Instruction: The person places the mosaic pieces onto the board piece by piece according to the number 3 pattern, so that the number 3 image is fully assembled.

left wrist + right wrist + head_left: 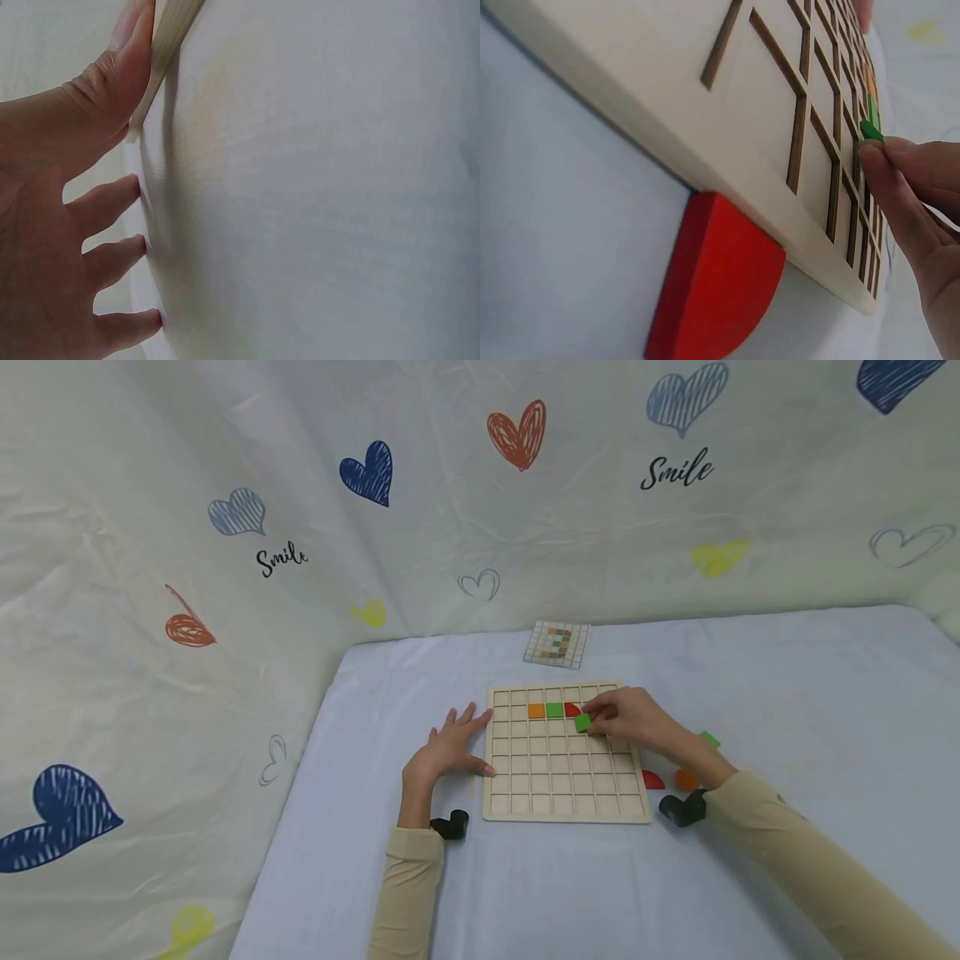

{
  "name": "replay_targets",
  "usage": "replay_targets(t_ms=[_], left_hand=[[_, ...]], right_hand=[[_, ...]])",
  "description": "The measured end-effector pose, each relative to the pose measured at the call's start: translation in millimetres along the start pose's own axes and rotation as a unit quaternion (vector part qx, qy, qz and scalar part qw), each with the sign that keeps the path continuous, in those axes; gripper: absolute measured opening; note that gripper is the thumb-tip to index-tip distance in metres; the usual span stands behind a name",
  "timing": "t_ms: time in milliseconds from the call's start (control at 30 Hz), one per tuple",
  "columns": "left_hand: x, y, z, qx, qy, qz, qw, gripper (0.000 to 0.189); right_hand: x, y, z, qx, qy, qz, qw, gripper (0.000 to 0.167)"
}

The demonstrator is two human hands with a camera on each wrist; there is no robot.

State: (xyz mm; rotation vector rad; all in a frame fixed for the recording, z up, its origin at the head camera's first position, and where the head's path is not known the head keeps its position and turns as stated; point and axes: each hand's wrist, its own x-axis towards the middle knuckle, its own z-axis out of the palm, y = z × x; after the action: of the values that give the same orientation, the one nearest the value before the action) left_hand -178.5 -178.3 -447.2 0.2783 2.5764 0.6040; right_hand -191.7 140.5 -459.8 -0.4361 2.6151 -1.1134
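Note:
A square wooden grid board [566, 783] lies flat on the white-covered table. Near its top, an orange square tile [536, 711], a green square tile [554, 710] and a red quarter-round tile [572, 708] sit side by side in one row. Just below the red one, my right hand [626, 714] pinches another green square tile [582, 722] between thumb and fingertips; it looks tilted in the right wrist view. My left hand [447, 752] is spread at the board's left edge, thumb touching the side and the other fingertips down on the cloth.
Behind the board lies a pattern card [557, 645] printed with coloured squares. To the right are a red quarter-round piece [724, 281] against the board's edge, an orange piece [686, 780] and a green piece [709, 739] partly behind the forearm. A heart-printed cloth [420, 552] hangs behind.

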Motion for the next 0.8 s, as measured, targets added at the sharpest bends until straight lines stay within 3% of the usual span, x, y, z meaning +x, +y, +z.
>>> replay_targets(t_ms=[267,567,800], left_hand=[[-0.3,0.2,0.3,-0.002,0.003,0.004,1.0000,0.103],[-1.4,0.7,-1.5,0.000,-0.005,0.001,1.0000,0.103],[-1.8,0.3,-2.2,-0.002,-0.003,0.006,1.0000,0.103]], right_hand=[[4.0,-3.5,5.3,-0.018,0.001,0.000,0.9998,0.034],[5.8,-2.2,9.1,-0.039,0.010,-0.050,0.9980,0.029],[5.5,-2.3,10.4,-0.037,0.016,-0.047,0.9981,0.028]])
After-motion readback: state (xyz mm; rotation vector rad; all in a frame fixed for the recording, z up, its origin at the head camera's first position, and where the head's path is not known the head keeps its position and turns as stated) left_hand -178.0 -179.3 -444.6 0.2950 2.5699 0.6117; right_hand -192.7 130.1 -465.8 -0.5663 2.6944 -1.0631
